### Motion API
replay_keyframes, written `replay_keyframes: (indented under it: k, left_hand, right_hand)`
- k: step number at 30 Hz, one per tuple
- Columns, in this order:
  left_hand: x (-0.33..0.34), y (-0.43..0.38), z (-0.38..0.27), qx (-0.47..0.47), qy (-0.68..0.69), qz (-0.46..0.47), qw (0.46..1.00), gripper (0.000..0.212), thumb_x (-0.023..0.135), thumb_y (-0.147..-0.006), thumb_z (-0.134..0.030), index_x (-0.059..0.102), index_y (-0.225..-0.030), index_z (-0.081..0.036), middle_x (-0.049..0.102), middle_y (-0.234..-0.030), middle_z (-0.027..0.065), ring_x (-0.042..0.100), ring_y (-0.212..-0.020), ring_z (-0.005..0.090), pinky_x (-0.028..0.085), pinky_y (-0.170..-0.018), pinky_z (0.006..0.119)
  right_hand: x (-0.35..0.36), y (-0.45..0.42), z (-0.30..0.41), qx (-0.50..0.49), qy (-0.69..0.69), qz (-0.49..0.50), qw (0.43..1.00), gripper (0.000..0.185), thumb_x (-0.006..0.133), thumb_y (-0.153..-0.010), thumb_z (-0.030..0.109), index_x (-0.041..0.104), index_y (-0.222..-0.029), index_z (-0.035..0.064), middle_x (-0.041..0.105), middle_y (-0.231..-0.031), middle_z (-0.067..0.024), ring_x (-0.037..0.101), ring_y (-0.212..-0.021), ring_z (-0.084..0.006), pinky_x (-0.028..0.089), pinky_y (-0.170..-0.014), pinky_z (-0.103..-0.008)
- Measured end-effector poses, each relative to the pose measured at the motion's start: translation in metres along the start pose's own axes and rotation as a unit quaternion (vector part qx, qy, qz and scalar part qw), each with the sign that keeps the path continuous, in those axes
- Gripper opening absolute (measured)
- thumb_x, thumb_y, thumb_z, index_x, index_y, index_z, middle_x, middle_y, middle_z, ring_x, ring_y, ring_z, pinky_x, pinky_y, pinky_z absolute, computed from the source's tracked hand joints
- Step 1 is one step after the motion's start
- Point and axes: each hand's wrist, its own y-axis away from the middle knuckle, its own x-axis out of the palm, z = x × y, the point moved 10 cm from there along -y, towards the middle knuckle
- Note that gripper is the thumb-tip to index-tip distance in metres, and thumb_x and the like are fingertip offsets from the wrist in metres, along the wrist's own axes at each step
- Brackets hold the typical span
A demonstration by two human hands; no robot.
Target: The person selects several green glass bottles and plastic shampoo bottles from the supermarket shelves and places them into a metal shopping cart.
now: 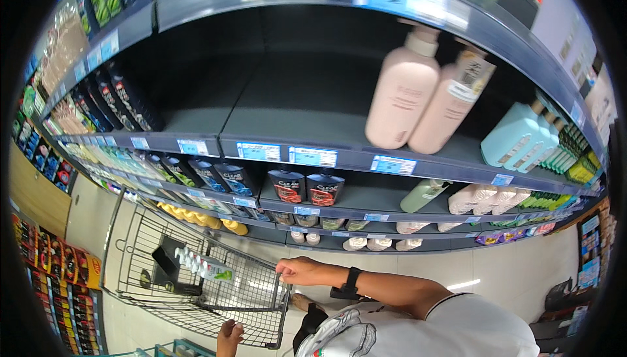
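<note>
My right hand (296, 271), with a black watch on its wrist, is closed at the upper front corner of a wire shopping cart (259, 303). My left hand (230, 336) is low in view by the cart's lower side rim, fingers curled. Whether it touches the rim is unclear. Inside the cart lie several white pump bottles (205, 265) with green on their labels, beside a black flat object (167, 259). Above my right hand, dark CLEAR bottles (323, 188) stand on a shelf. Two pale pink pump bottles (404, 95) lean together one shelf higher.
The shelving (343, 154) runs along the whole top side, with price tags on its edges. Light blue bottles (509, 134) stand at its right. Racks of packaged goods (59, 259) flank the cart at left. Pale floor tiles (441, 264) show below the shelves.
</note>
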Motion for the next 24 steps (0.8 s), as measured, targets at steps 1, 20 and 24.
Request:
replay_keyframes:
  k: [1,20,24]
  left_hand:
    - [0.015,0.019,-0.028,0.014,0.013,0.004,1.000,0.067,0.069,-0.097,-0.037,0.046,-0.144,0.004,0.062,-0.130,0.0184,0.064,-0.111,0.0236,0.057,-0.086,0.037]
    - [0.313,0.137,-0.648,0.627,0.050,0.173,0.758,0.083,0.080,-0.088,-0.027,0.034,-0.148,0.006,0.053,-0.139,0.0242,0.052,-0.131,0.0275,0.043,-0.109,0.040]
    - [0.326,0.130,-0.673,0.626,0.031,0.146,0.766,0.064,0.083,-0.083,-0.028,0.052,-0.127,0.006,0.066,-0.113,0.0156,0.064,-0.101,0.0192,0.052,-0.089,0.032]
  right_hand:
    - [-0.009,0.012,0.009,-0.017,-0.016,0.006,1.000,0.038,0.063,-0.097,0.024,0.056,-0.126,0.0005,0.071,-0.098,-0.0100,0.068,-0.091,-0.0185,0.054,-0.085,-0.0319]
    - [-0.371,0.298,0.189,-0.254,0.073,-0.563,0.783,0.074,0.083,-0.079,0.021,0.046,-0.137,-0.0047,0.060,-0.130,-0.0236,0.060,-0.121,-0.0285,0.048,-0.102,-0.0379]
    - [-0.373,0.249,0.191,-0.276,-0.037,-0.444,0.852,0.062,0.082,-0.079,0.021,0.055,-0.128,-0.0054,0.067,-0.118,-0.0195,0.065,-0.110,-0.0243,0.050,-0.097,-0.0347]
